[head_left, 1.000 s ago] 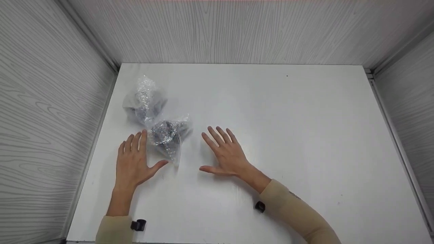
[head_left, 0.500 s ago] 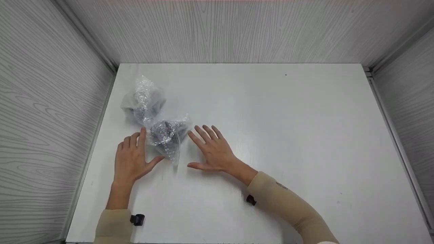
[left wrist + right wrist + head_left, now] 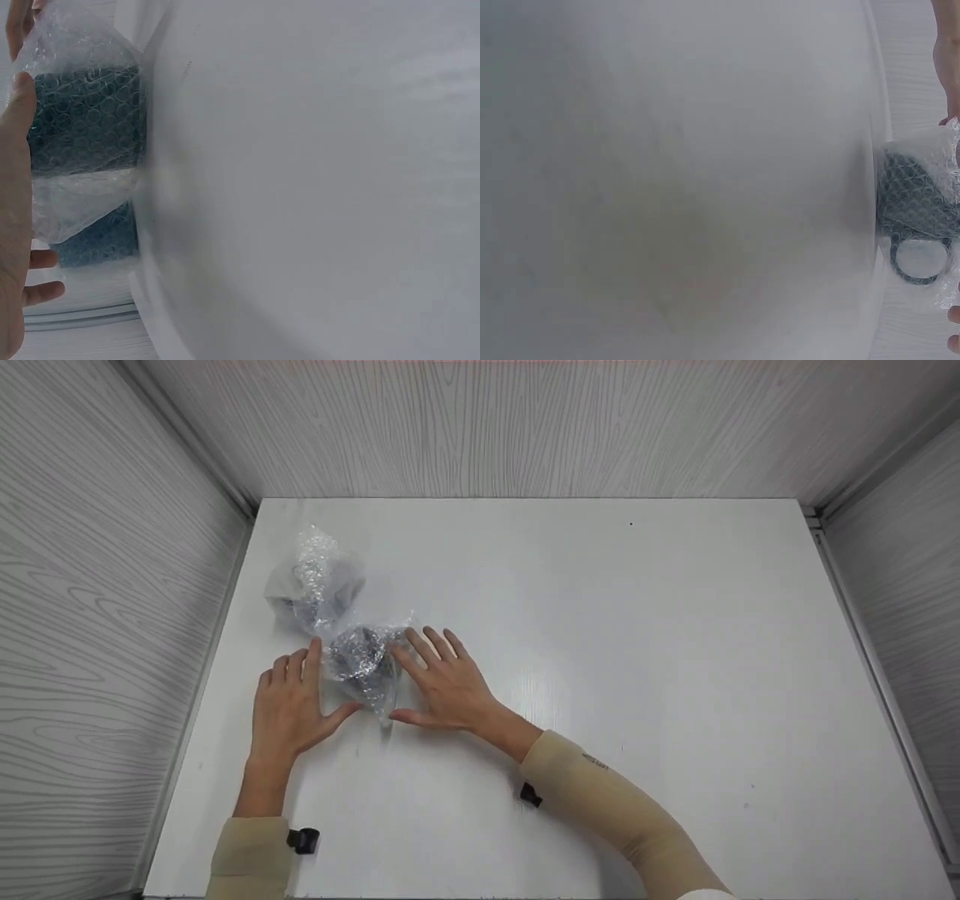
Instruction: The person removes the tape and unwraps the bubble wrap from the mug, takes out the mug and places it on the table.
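A dark mug (image 3: 358, 654) in clear bubble wrap stands on the white table between my two hands. Its ring handle shows through the wrap (image 3: 919, 281) in the right wrist view. My left hand (image 3: 287, 709) lies on its left side, fingers straight, thumb spread toward the wrap's near corner. On the other side, my right hand (image 3: 450, 690) has its fingers spread, and its fingertips overlap the wrap's right edge. Behind and to the left stands a second bubble-wrapped bundle (image 3: 315, 585), bluish inside, just beyond the left fingertips.
The white table (image 3: 637, 660) stretches far to the right of the hands. Grey wood-grain panels (image 3: 480, 427) enclose it at the back and on both sides. A black clip (image 3: 304, 841) sits by the left sleeve, another black clip (image 3: 530, 795) by the right.
My right hand has moved left until its fingertips reach the wrapped mug. The left hand has barely shifted, its thumb edging slightly up. Both wrapped bundles stay in place.
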Tool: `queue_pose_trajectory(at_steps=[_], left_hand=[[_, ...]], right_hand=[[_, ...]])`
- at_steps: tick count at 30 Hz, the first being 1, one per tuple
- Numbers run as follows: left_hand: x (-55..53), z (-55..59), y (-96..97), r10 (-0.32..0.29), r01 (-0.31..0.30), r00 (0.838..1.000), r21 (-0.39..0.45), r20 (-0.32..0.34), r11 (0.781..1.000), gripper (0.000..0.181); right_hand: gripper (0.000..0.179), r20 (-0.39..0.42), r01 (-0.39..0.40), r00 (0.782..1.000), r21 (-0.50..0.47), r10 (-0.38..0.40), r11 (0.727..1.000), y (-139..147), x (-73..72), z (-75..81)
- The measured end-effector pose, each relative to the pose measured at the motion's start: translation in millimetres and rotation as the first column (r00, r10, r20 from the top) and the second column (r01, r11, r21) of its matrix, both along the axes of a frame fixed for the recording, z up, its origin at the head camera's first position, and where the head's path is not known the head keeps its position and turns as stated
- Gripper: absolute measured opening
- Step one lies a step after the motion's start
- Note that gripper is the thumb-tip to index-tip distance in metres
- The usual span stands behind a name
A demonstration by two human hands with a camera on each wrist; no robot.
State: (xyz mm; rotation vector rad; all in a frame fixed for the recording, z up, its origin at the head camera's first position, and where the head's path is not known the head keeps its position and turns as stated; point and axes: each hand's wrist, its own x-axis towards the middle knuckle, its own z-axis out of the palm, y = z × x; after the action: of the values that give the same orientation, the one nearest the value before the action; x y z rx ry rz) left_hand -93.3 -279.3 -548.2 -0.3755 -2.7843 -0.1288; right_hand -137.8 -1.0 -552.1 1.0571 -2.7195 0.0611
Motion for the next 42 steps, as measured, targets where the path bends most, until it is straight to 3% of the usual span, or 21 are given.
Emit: queue_pose_trajectory(at_steps=[7,14,26,42], left_hand=[[-2.8,-0.7,1.9,-0.013,0.013,1.0,0.006,-0.008,1.0,0.121],[-3.8,0.1,3.8,-0.015,0.015,1.0,0.011,-0.008,1.0,0.119],[-4.4,-1.4,7.8,0.001,-0.001,1.0,0.013,0.005,1.0,0.112],[-6.4,-5.7,17.2,0.003,-0.002,0.997,0.022,-0.072,1.0,0.105]], right_hand=[[0.106,-0.022,0.016,1.0,0.055,-0.015,0.998,-7.8,-2.7,1.5],[0.107,-0.058,0.011,0.998,0.051,-0.008,0.999,-7.8,-4.5,1.4],[0.105,-0.044,0.01,0.999,0.067,-0.008,0.998,-5.8,-5.6,1.7],[0.102,-0.037,0.002,0.999,0.05,0.0,0.999,2.9,-6.5,2.1]])
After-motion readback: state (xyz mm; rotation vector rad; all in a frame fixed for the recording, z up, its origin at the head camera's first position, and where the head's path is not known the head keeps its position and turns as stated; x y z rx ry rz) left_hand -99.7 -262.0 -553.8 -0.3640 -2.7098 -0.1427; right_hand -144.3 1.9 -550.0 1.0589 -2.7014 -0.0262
